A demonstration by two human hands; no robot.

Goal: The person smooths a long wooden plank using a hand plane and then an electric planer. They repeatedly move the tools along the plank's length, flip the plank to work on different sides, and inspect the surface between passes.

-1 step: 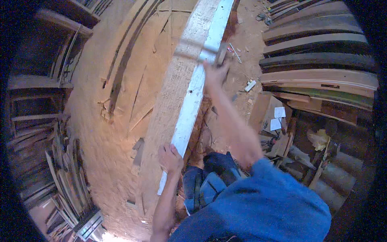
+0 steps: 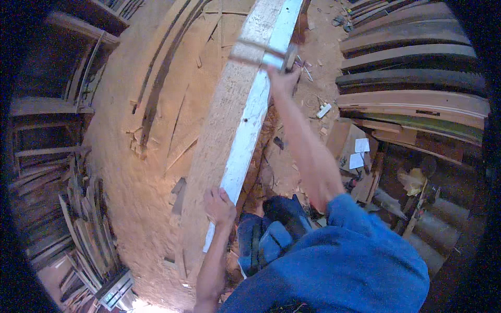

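Observation:
A long, thick wooden beam (image 2: 219,120) runs away from me, with a rough brown face and a white strip (image 2: 242,141) along its right side. My right hand (image 2: 284,81) grips what looks like a try square (image 2: 290,58) at the beam's right edge, its thumb by the white strip. The square's thin blade lies across the beam; it is blurred. My left hand (image 2: 219,206) rests on the nearer part of the beam, fingers curled at the white strip. What is under those fingers is hidden.
Several stacked boards (image 2: 407,60) stand at the right. Below them a wooden box (image 2: 342,141) carries white papers (image 2: 360,151). A white power strip (image 2: 323,110) lies on the dusty floor. Curved timbers (image 2: 162,83) lie left of the beam, and loose offcuts (image 2: 86,224) lean at the lower left.
My right hand has moved a little farther up the beam, carrying the square with it. My left hand stays in about the same place.

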